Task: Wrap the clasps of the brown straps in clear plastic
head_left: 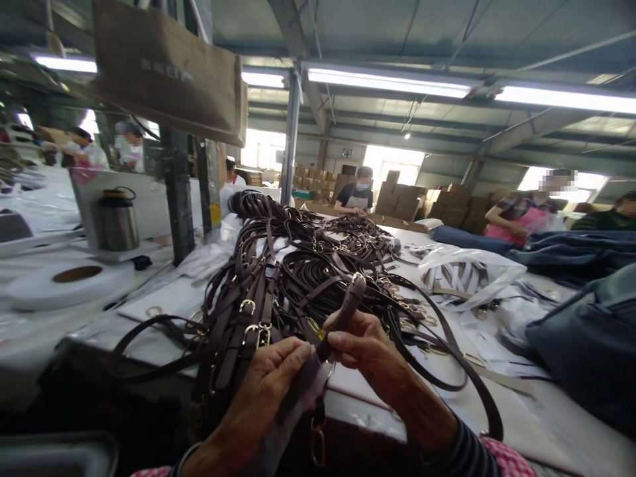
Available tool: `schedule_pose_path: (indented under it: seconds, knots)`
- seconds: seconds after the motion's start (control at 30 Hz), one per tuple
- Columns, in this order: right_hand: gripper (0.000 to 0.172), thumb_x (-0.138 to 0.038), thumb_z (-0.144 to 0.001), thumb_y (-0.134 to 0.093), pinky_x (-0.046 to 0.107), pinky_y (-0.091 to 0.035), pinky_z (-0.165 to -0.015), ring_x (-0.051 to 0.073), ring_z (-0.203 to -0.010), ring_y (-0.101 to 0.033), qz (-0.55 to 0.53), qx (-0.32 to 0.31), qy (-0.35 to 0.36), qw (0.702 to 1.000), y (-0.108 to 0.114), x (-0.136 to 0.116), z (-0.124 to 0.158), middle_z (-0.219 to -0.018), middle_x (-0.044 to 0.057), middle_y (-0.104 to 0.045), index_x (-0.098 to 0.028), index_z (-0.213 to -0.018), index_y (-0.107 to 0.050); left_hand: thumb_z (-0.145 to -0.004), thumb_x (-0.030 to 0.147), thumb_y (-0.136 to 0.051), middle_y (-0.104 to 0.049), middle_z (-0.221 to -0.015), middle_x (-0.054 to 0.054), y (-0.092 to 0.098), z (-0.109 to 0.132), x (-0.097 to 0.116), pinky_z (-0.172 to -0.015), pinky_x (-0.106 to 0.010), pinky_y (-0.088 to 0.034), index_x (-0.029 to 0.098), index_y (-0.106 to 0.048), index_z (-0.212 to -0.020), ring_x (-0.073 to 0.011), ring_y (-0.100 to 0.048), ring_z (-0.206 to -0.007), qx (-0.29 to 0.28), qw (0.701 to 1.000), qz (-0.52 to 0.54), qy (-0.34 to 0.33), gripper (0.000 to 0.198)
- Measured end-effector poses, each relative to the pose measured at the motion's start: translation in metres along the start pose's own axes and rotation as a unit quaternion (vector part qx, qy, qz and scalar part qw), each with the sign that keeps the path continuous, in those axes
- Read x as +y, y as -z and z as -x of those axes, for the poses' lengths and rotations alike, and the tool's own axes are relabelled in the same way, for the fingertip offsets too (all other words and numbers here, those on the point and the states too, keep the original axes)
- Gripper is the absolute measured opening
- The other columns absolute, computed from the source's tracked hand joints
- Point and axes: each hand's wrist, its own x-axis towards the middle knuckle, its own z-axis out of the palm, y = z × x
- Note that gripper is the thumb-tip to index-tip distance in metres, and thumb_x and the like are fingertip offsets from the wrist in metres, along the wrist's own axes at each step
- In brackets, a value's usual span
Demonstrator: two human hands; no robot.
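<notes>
My left hand [263, 387] and my right hand [370, 354] are both closed on one dark brown leather strap [342, 315] at the table's near edge. The strap's upper end folds up past my right fingers, and a brass clip [317, 445] dangles from its lower end below my left hand. Just beyond my hands lies a big pile of brown straps [298, 265] with brass buckles. Some straps [233, 331] hang over the table edge to the left of my left hand.
A white table [163, 301] bears a steel flask [116, 222], a roll of white tape [69, 281], a plastic bag [467, 271] of strap parts and dark blue bags [586, 338] at right. Other people [355, 192] sit behind among cardboard boxes [402, 202]. A steel post [176, 192] stands left.
</notes>
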Motion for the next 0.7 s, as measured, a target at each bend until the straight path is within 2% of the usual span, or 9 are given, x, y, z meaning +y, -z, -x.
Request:
schedule_pose_path:
  seconds: [0.1, 0.17, 0.27, 0.33, 0.43, 0.5, 0.57, 0.63, 0.7]
  knots:
    - [0.021, -0.028, -0.072, -0.087, 0.022, -0.022, -0.048, 0.006, -0.053, -0.036, 0.021, -0.034, 0.011, 0.999, -0.002, 0.000, 0.000, -0.065, -0.002, -0.055, -0.014, -0.085, -0.076, -0.091, 0.063, -0.064, -0.070, -0.068, -0.005, 0.003, -0.006, 0.000, -0.048, -0.019, -0.038, 0.016, -0.070, -0.087, -0.0122, -0.057, -0.051, -0.063, 0.997, 0.048, 0.023, 0.048]
    - [0.018, -0.024, -0.072, -0.086, 0.022, -0.026, -0.050, 0.007, -0.054, -0.041, 0.039, -0.047, 0.016, 0.998, -0.004, -0.001, 0.001, -0.066, -0.002, -0.057, -0.015, -0.085, -0.076, -0.093, 0.060, -0.064, -0.072, -0.071, -0.006, 0.003, -0.010, -0.001, -0.047, -0.019, -0.038, 0.016, -0.071, -0.091, -0.0126, -0.060, -0.052, -0.078, 0.993, 0.078, 0.035, 0.045]
    - [0.017, -0.023, -0.075, -0.084, 0.024, -0.036, -0.056, 0.012, -0.060, -0.053, 0.056, -0.090, 0.006, 0.994, -0.007, 0.000, 0.004, -0.070, -0.001, -0.061, -0.017, -0.089, -0.076, -0.093, 0.058, -0.065, -0.071, -0.070, -0.006, 0.002, -0.015, 0.001, -0.046, -0.018, -0.038, 0.015, -0.071, -0.088, -0.0116, -0.060, -0.052, -0.058, 0.993, 0.099, 0.034, 0.044]
    - [0.021, -0.030, -0.081, -0.082, 0.025, -0.040, -0.060, 0.014, -0.066, -0.058, 0.058, -0.104, 0.008, 0.993, -0.007, 0.003, 0.004, -0.078, 0.002, -0.064, -0.018, -0.097, -0.077, -0.093, 0.056, -0.066, -0.071, -0.070, -0.005, 0.000, -0.017, 0.001, -0.050, -0.018, -0.042, 0.014, -0.071, -0.086, -0.0109, -0.059, -0.054, -0.044, 0.993, 0.107, 0.018, 0.043]
    - [0.034, -0.047, -0.088, -0.076, 0.022, -0.033, -0.056, 0.010, -0.063, -0.053, 0.023, -0.061, 0.003, 0.998, -0.003, 0.009, 0.001, -0.083, 0.004, -0.064, -0.016, -0.104, -0.077, -0.093, 0.056, -0.066, -0.072, -0.070, -0.006, -0.002, -0.019, -0.003, -0.048, -0.019, -0.042, 0.015, -0.068, -0.086, -0.0113, -0.058, -0.052, -0.033, 0.994, 0.101, 0.011, 0.042]
    - [0.031, -0.045, -0.085, -0.079, 0.021, -0.025, -0.051, 0.006, -0.055, -0.043, -0.013, -0.030, -0.028, 0.999, -0.001, 0.011, -0.002, -0.074, 0.000, -0.060, -0.016, -0.097, -0.078, -0.092, 0.059, -0.066, -0.070, -0.066, -0.006, -0.003, -0.017, -0.008, -0.043, -0.019, -0.037, 0.015, -0.066, -0.086, -0.0107, -0.053, -0.046, -0.017, 0.996, 0.090, 0.023, 0.044]
    - [0.024, -0.036, -0.079, -0.085, 0.020, -0.021, -0.049, 0.004, -0.051, -0.035, -0.021, -0.022, -0.040, 0.999, -0.001, 0.009, -0.003, -0.066, -0.003, -0.054, -0.015, -0.088, -0.077, -0.092, 0.060, -0.066, -0.069, -0.065, -0.004, -0.004, -0.014, -0.011, -0.042, -0.019, -0.034, 0.016, -0.064, -0.088, -0.0101, -0.051, -0.045, -0.002, 0.994, 0.107, 0.030, 0.044]
    - [0.022, -0.032, -0.077, -0.085, 0.020, -0.021, -0.048, 0.004, -0.049, -0.035, 0.001, -0.039, -0.019, 0.999, -0.001, 0.006, -0.001, -0.062, -0.003, -0.053, -0.014, -0.086, -0.076, -0.094, 0.063, -0.061, -0.071, -0.073, -0.005, -0.001, -0.009, -0.010, -0.049, -0.021, -0.040, 0.018, -0.064, -0.101, -0.0123, -0.058, -0.053, -0.015, 0.988, 0.152, 0.032, 0.046]
    - [0.022, -0.031, -0.077, -0.085, 0.020, -0.022, -0.047, 0.005, -0.050, -0.038, 0.027, -0.046, 0.005, 0.999, -0.001, 0.001, 0.002, -0.062, -0.002, -0.055, -0.013, -0.087, -0.077, -0.092, 0.064, -0.063, -0.074, -0.089, -0.008, 0.004, -0.003, -0.007, -0.061, -0.025, -0.048, 0.021, -0.060, -0.123, -0.0173, -0.066, -0.070, -0.068, 0.981, 0.180, 0.029, 0.053]
